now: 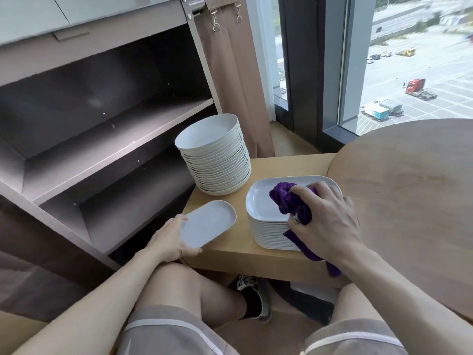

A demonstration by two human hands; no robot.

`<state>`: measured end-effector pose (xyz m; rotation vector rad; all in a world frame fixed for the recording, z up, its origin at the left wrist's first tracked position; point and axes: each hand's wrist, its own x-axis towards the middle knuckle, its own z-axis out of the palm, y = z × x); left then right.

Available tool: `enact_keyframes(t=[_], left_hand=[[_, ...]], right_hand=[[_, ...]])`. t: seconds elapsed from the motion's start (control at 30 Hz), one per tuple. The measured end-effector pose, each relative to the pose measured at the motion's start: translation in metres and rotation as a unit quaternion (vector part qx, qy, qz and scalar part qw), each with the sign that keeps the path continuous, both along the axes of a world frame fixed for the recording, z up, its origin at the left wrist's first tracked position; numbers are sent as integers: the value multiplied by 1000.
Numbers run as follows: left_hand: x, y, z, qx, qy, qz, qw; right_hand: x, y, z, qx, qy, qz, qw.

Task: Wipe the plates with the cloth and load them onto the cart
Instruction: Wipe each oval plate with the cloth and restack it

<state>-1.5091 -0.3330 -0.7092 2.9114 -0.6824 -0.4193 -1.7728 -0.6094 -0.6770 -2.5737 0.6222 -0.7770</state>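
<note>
the small oblong plate (208,222) is held up at the left edge of the low wooden table (279,162), its near end gripped in the left hand (170,239) with the thumb on the rim. at its 3 o'clock sits the stack of rounded-square plates (266,226). the right hand (327,219) hangs over that stack, fingers curled round the bunched purple cloth (290,203), which touches the top plate. at 12 o'clock stands the taller stack of round plates (217,160), and at 10 o'clock the cart (115,129) with its open shelves. the held plate looks to be between wiping and loading. next it needs either the cloth brought across to it or a level swing left onto a shelf.
</note>
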Motion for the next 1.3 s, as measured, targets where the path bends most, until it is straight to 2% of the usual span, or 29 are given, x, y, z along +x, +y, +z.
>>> enact_keyframes(t=[0.17, 0.3, 0.4, 0.5, 0.9, 1.07, 1.13, 1.17, 1.23, 1.3], left_hand=[[11, -15, 1, 39, 46, -73, 995], [23, -32, 8, 109, 49, -144, 982], [27, -45, 10, 153, 54, -161, 974], [29, -59, 5, 153, 55, -179, 970], [49, -83, -2, 182, 30, -218, 958], [44, -83, -1, 201, 51, -160, 965], [33, -81, 4, 138, 70, -140, 978], [25, -81, 7, 74, 75, -136, 985], [5, -84, 13, -118, 58, -120, 984], [-20, -94, 19, -313, 49, -69, 946]], right_hand=[[0, 0, 0, 3, 2, -1, 1000], [0, 0, -1, 5, 4, -6, 1000], [1, 0, -2, 1, 7, -5, 1000], [1, 0, -2, -3, 8, -7, 1000], [1, 2, -2, -3, 28, -13, 1000], [1, 3, -1, -1, 38, -11, 999], [1, 2, -1, -3, 39, -10, 999], [1, 2, -1, -2, 39, -11, 999], [1, 2, -1, -1, 39, -13, 999], [1, 3, -1, 0, 40, -13, 999]])
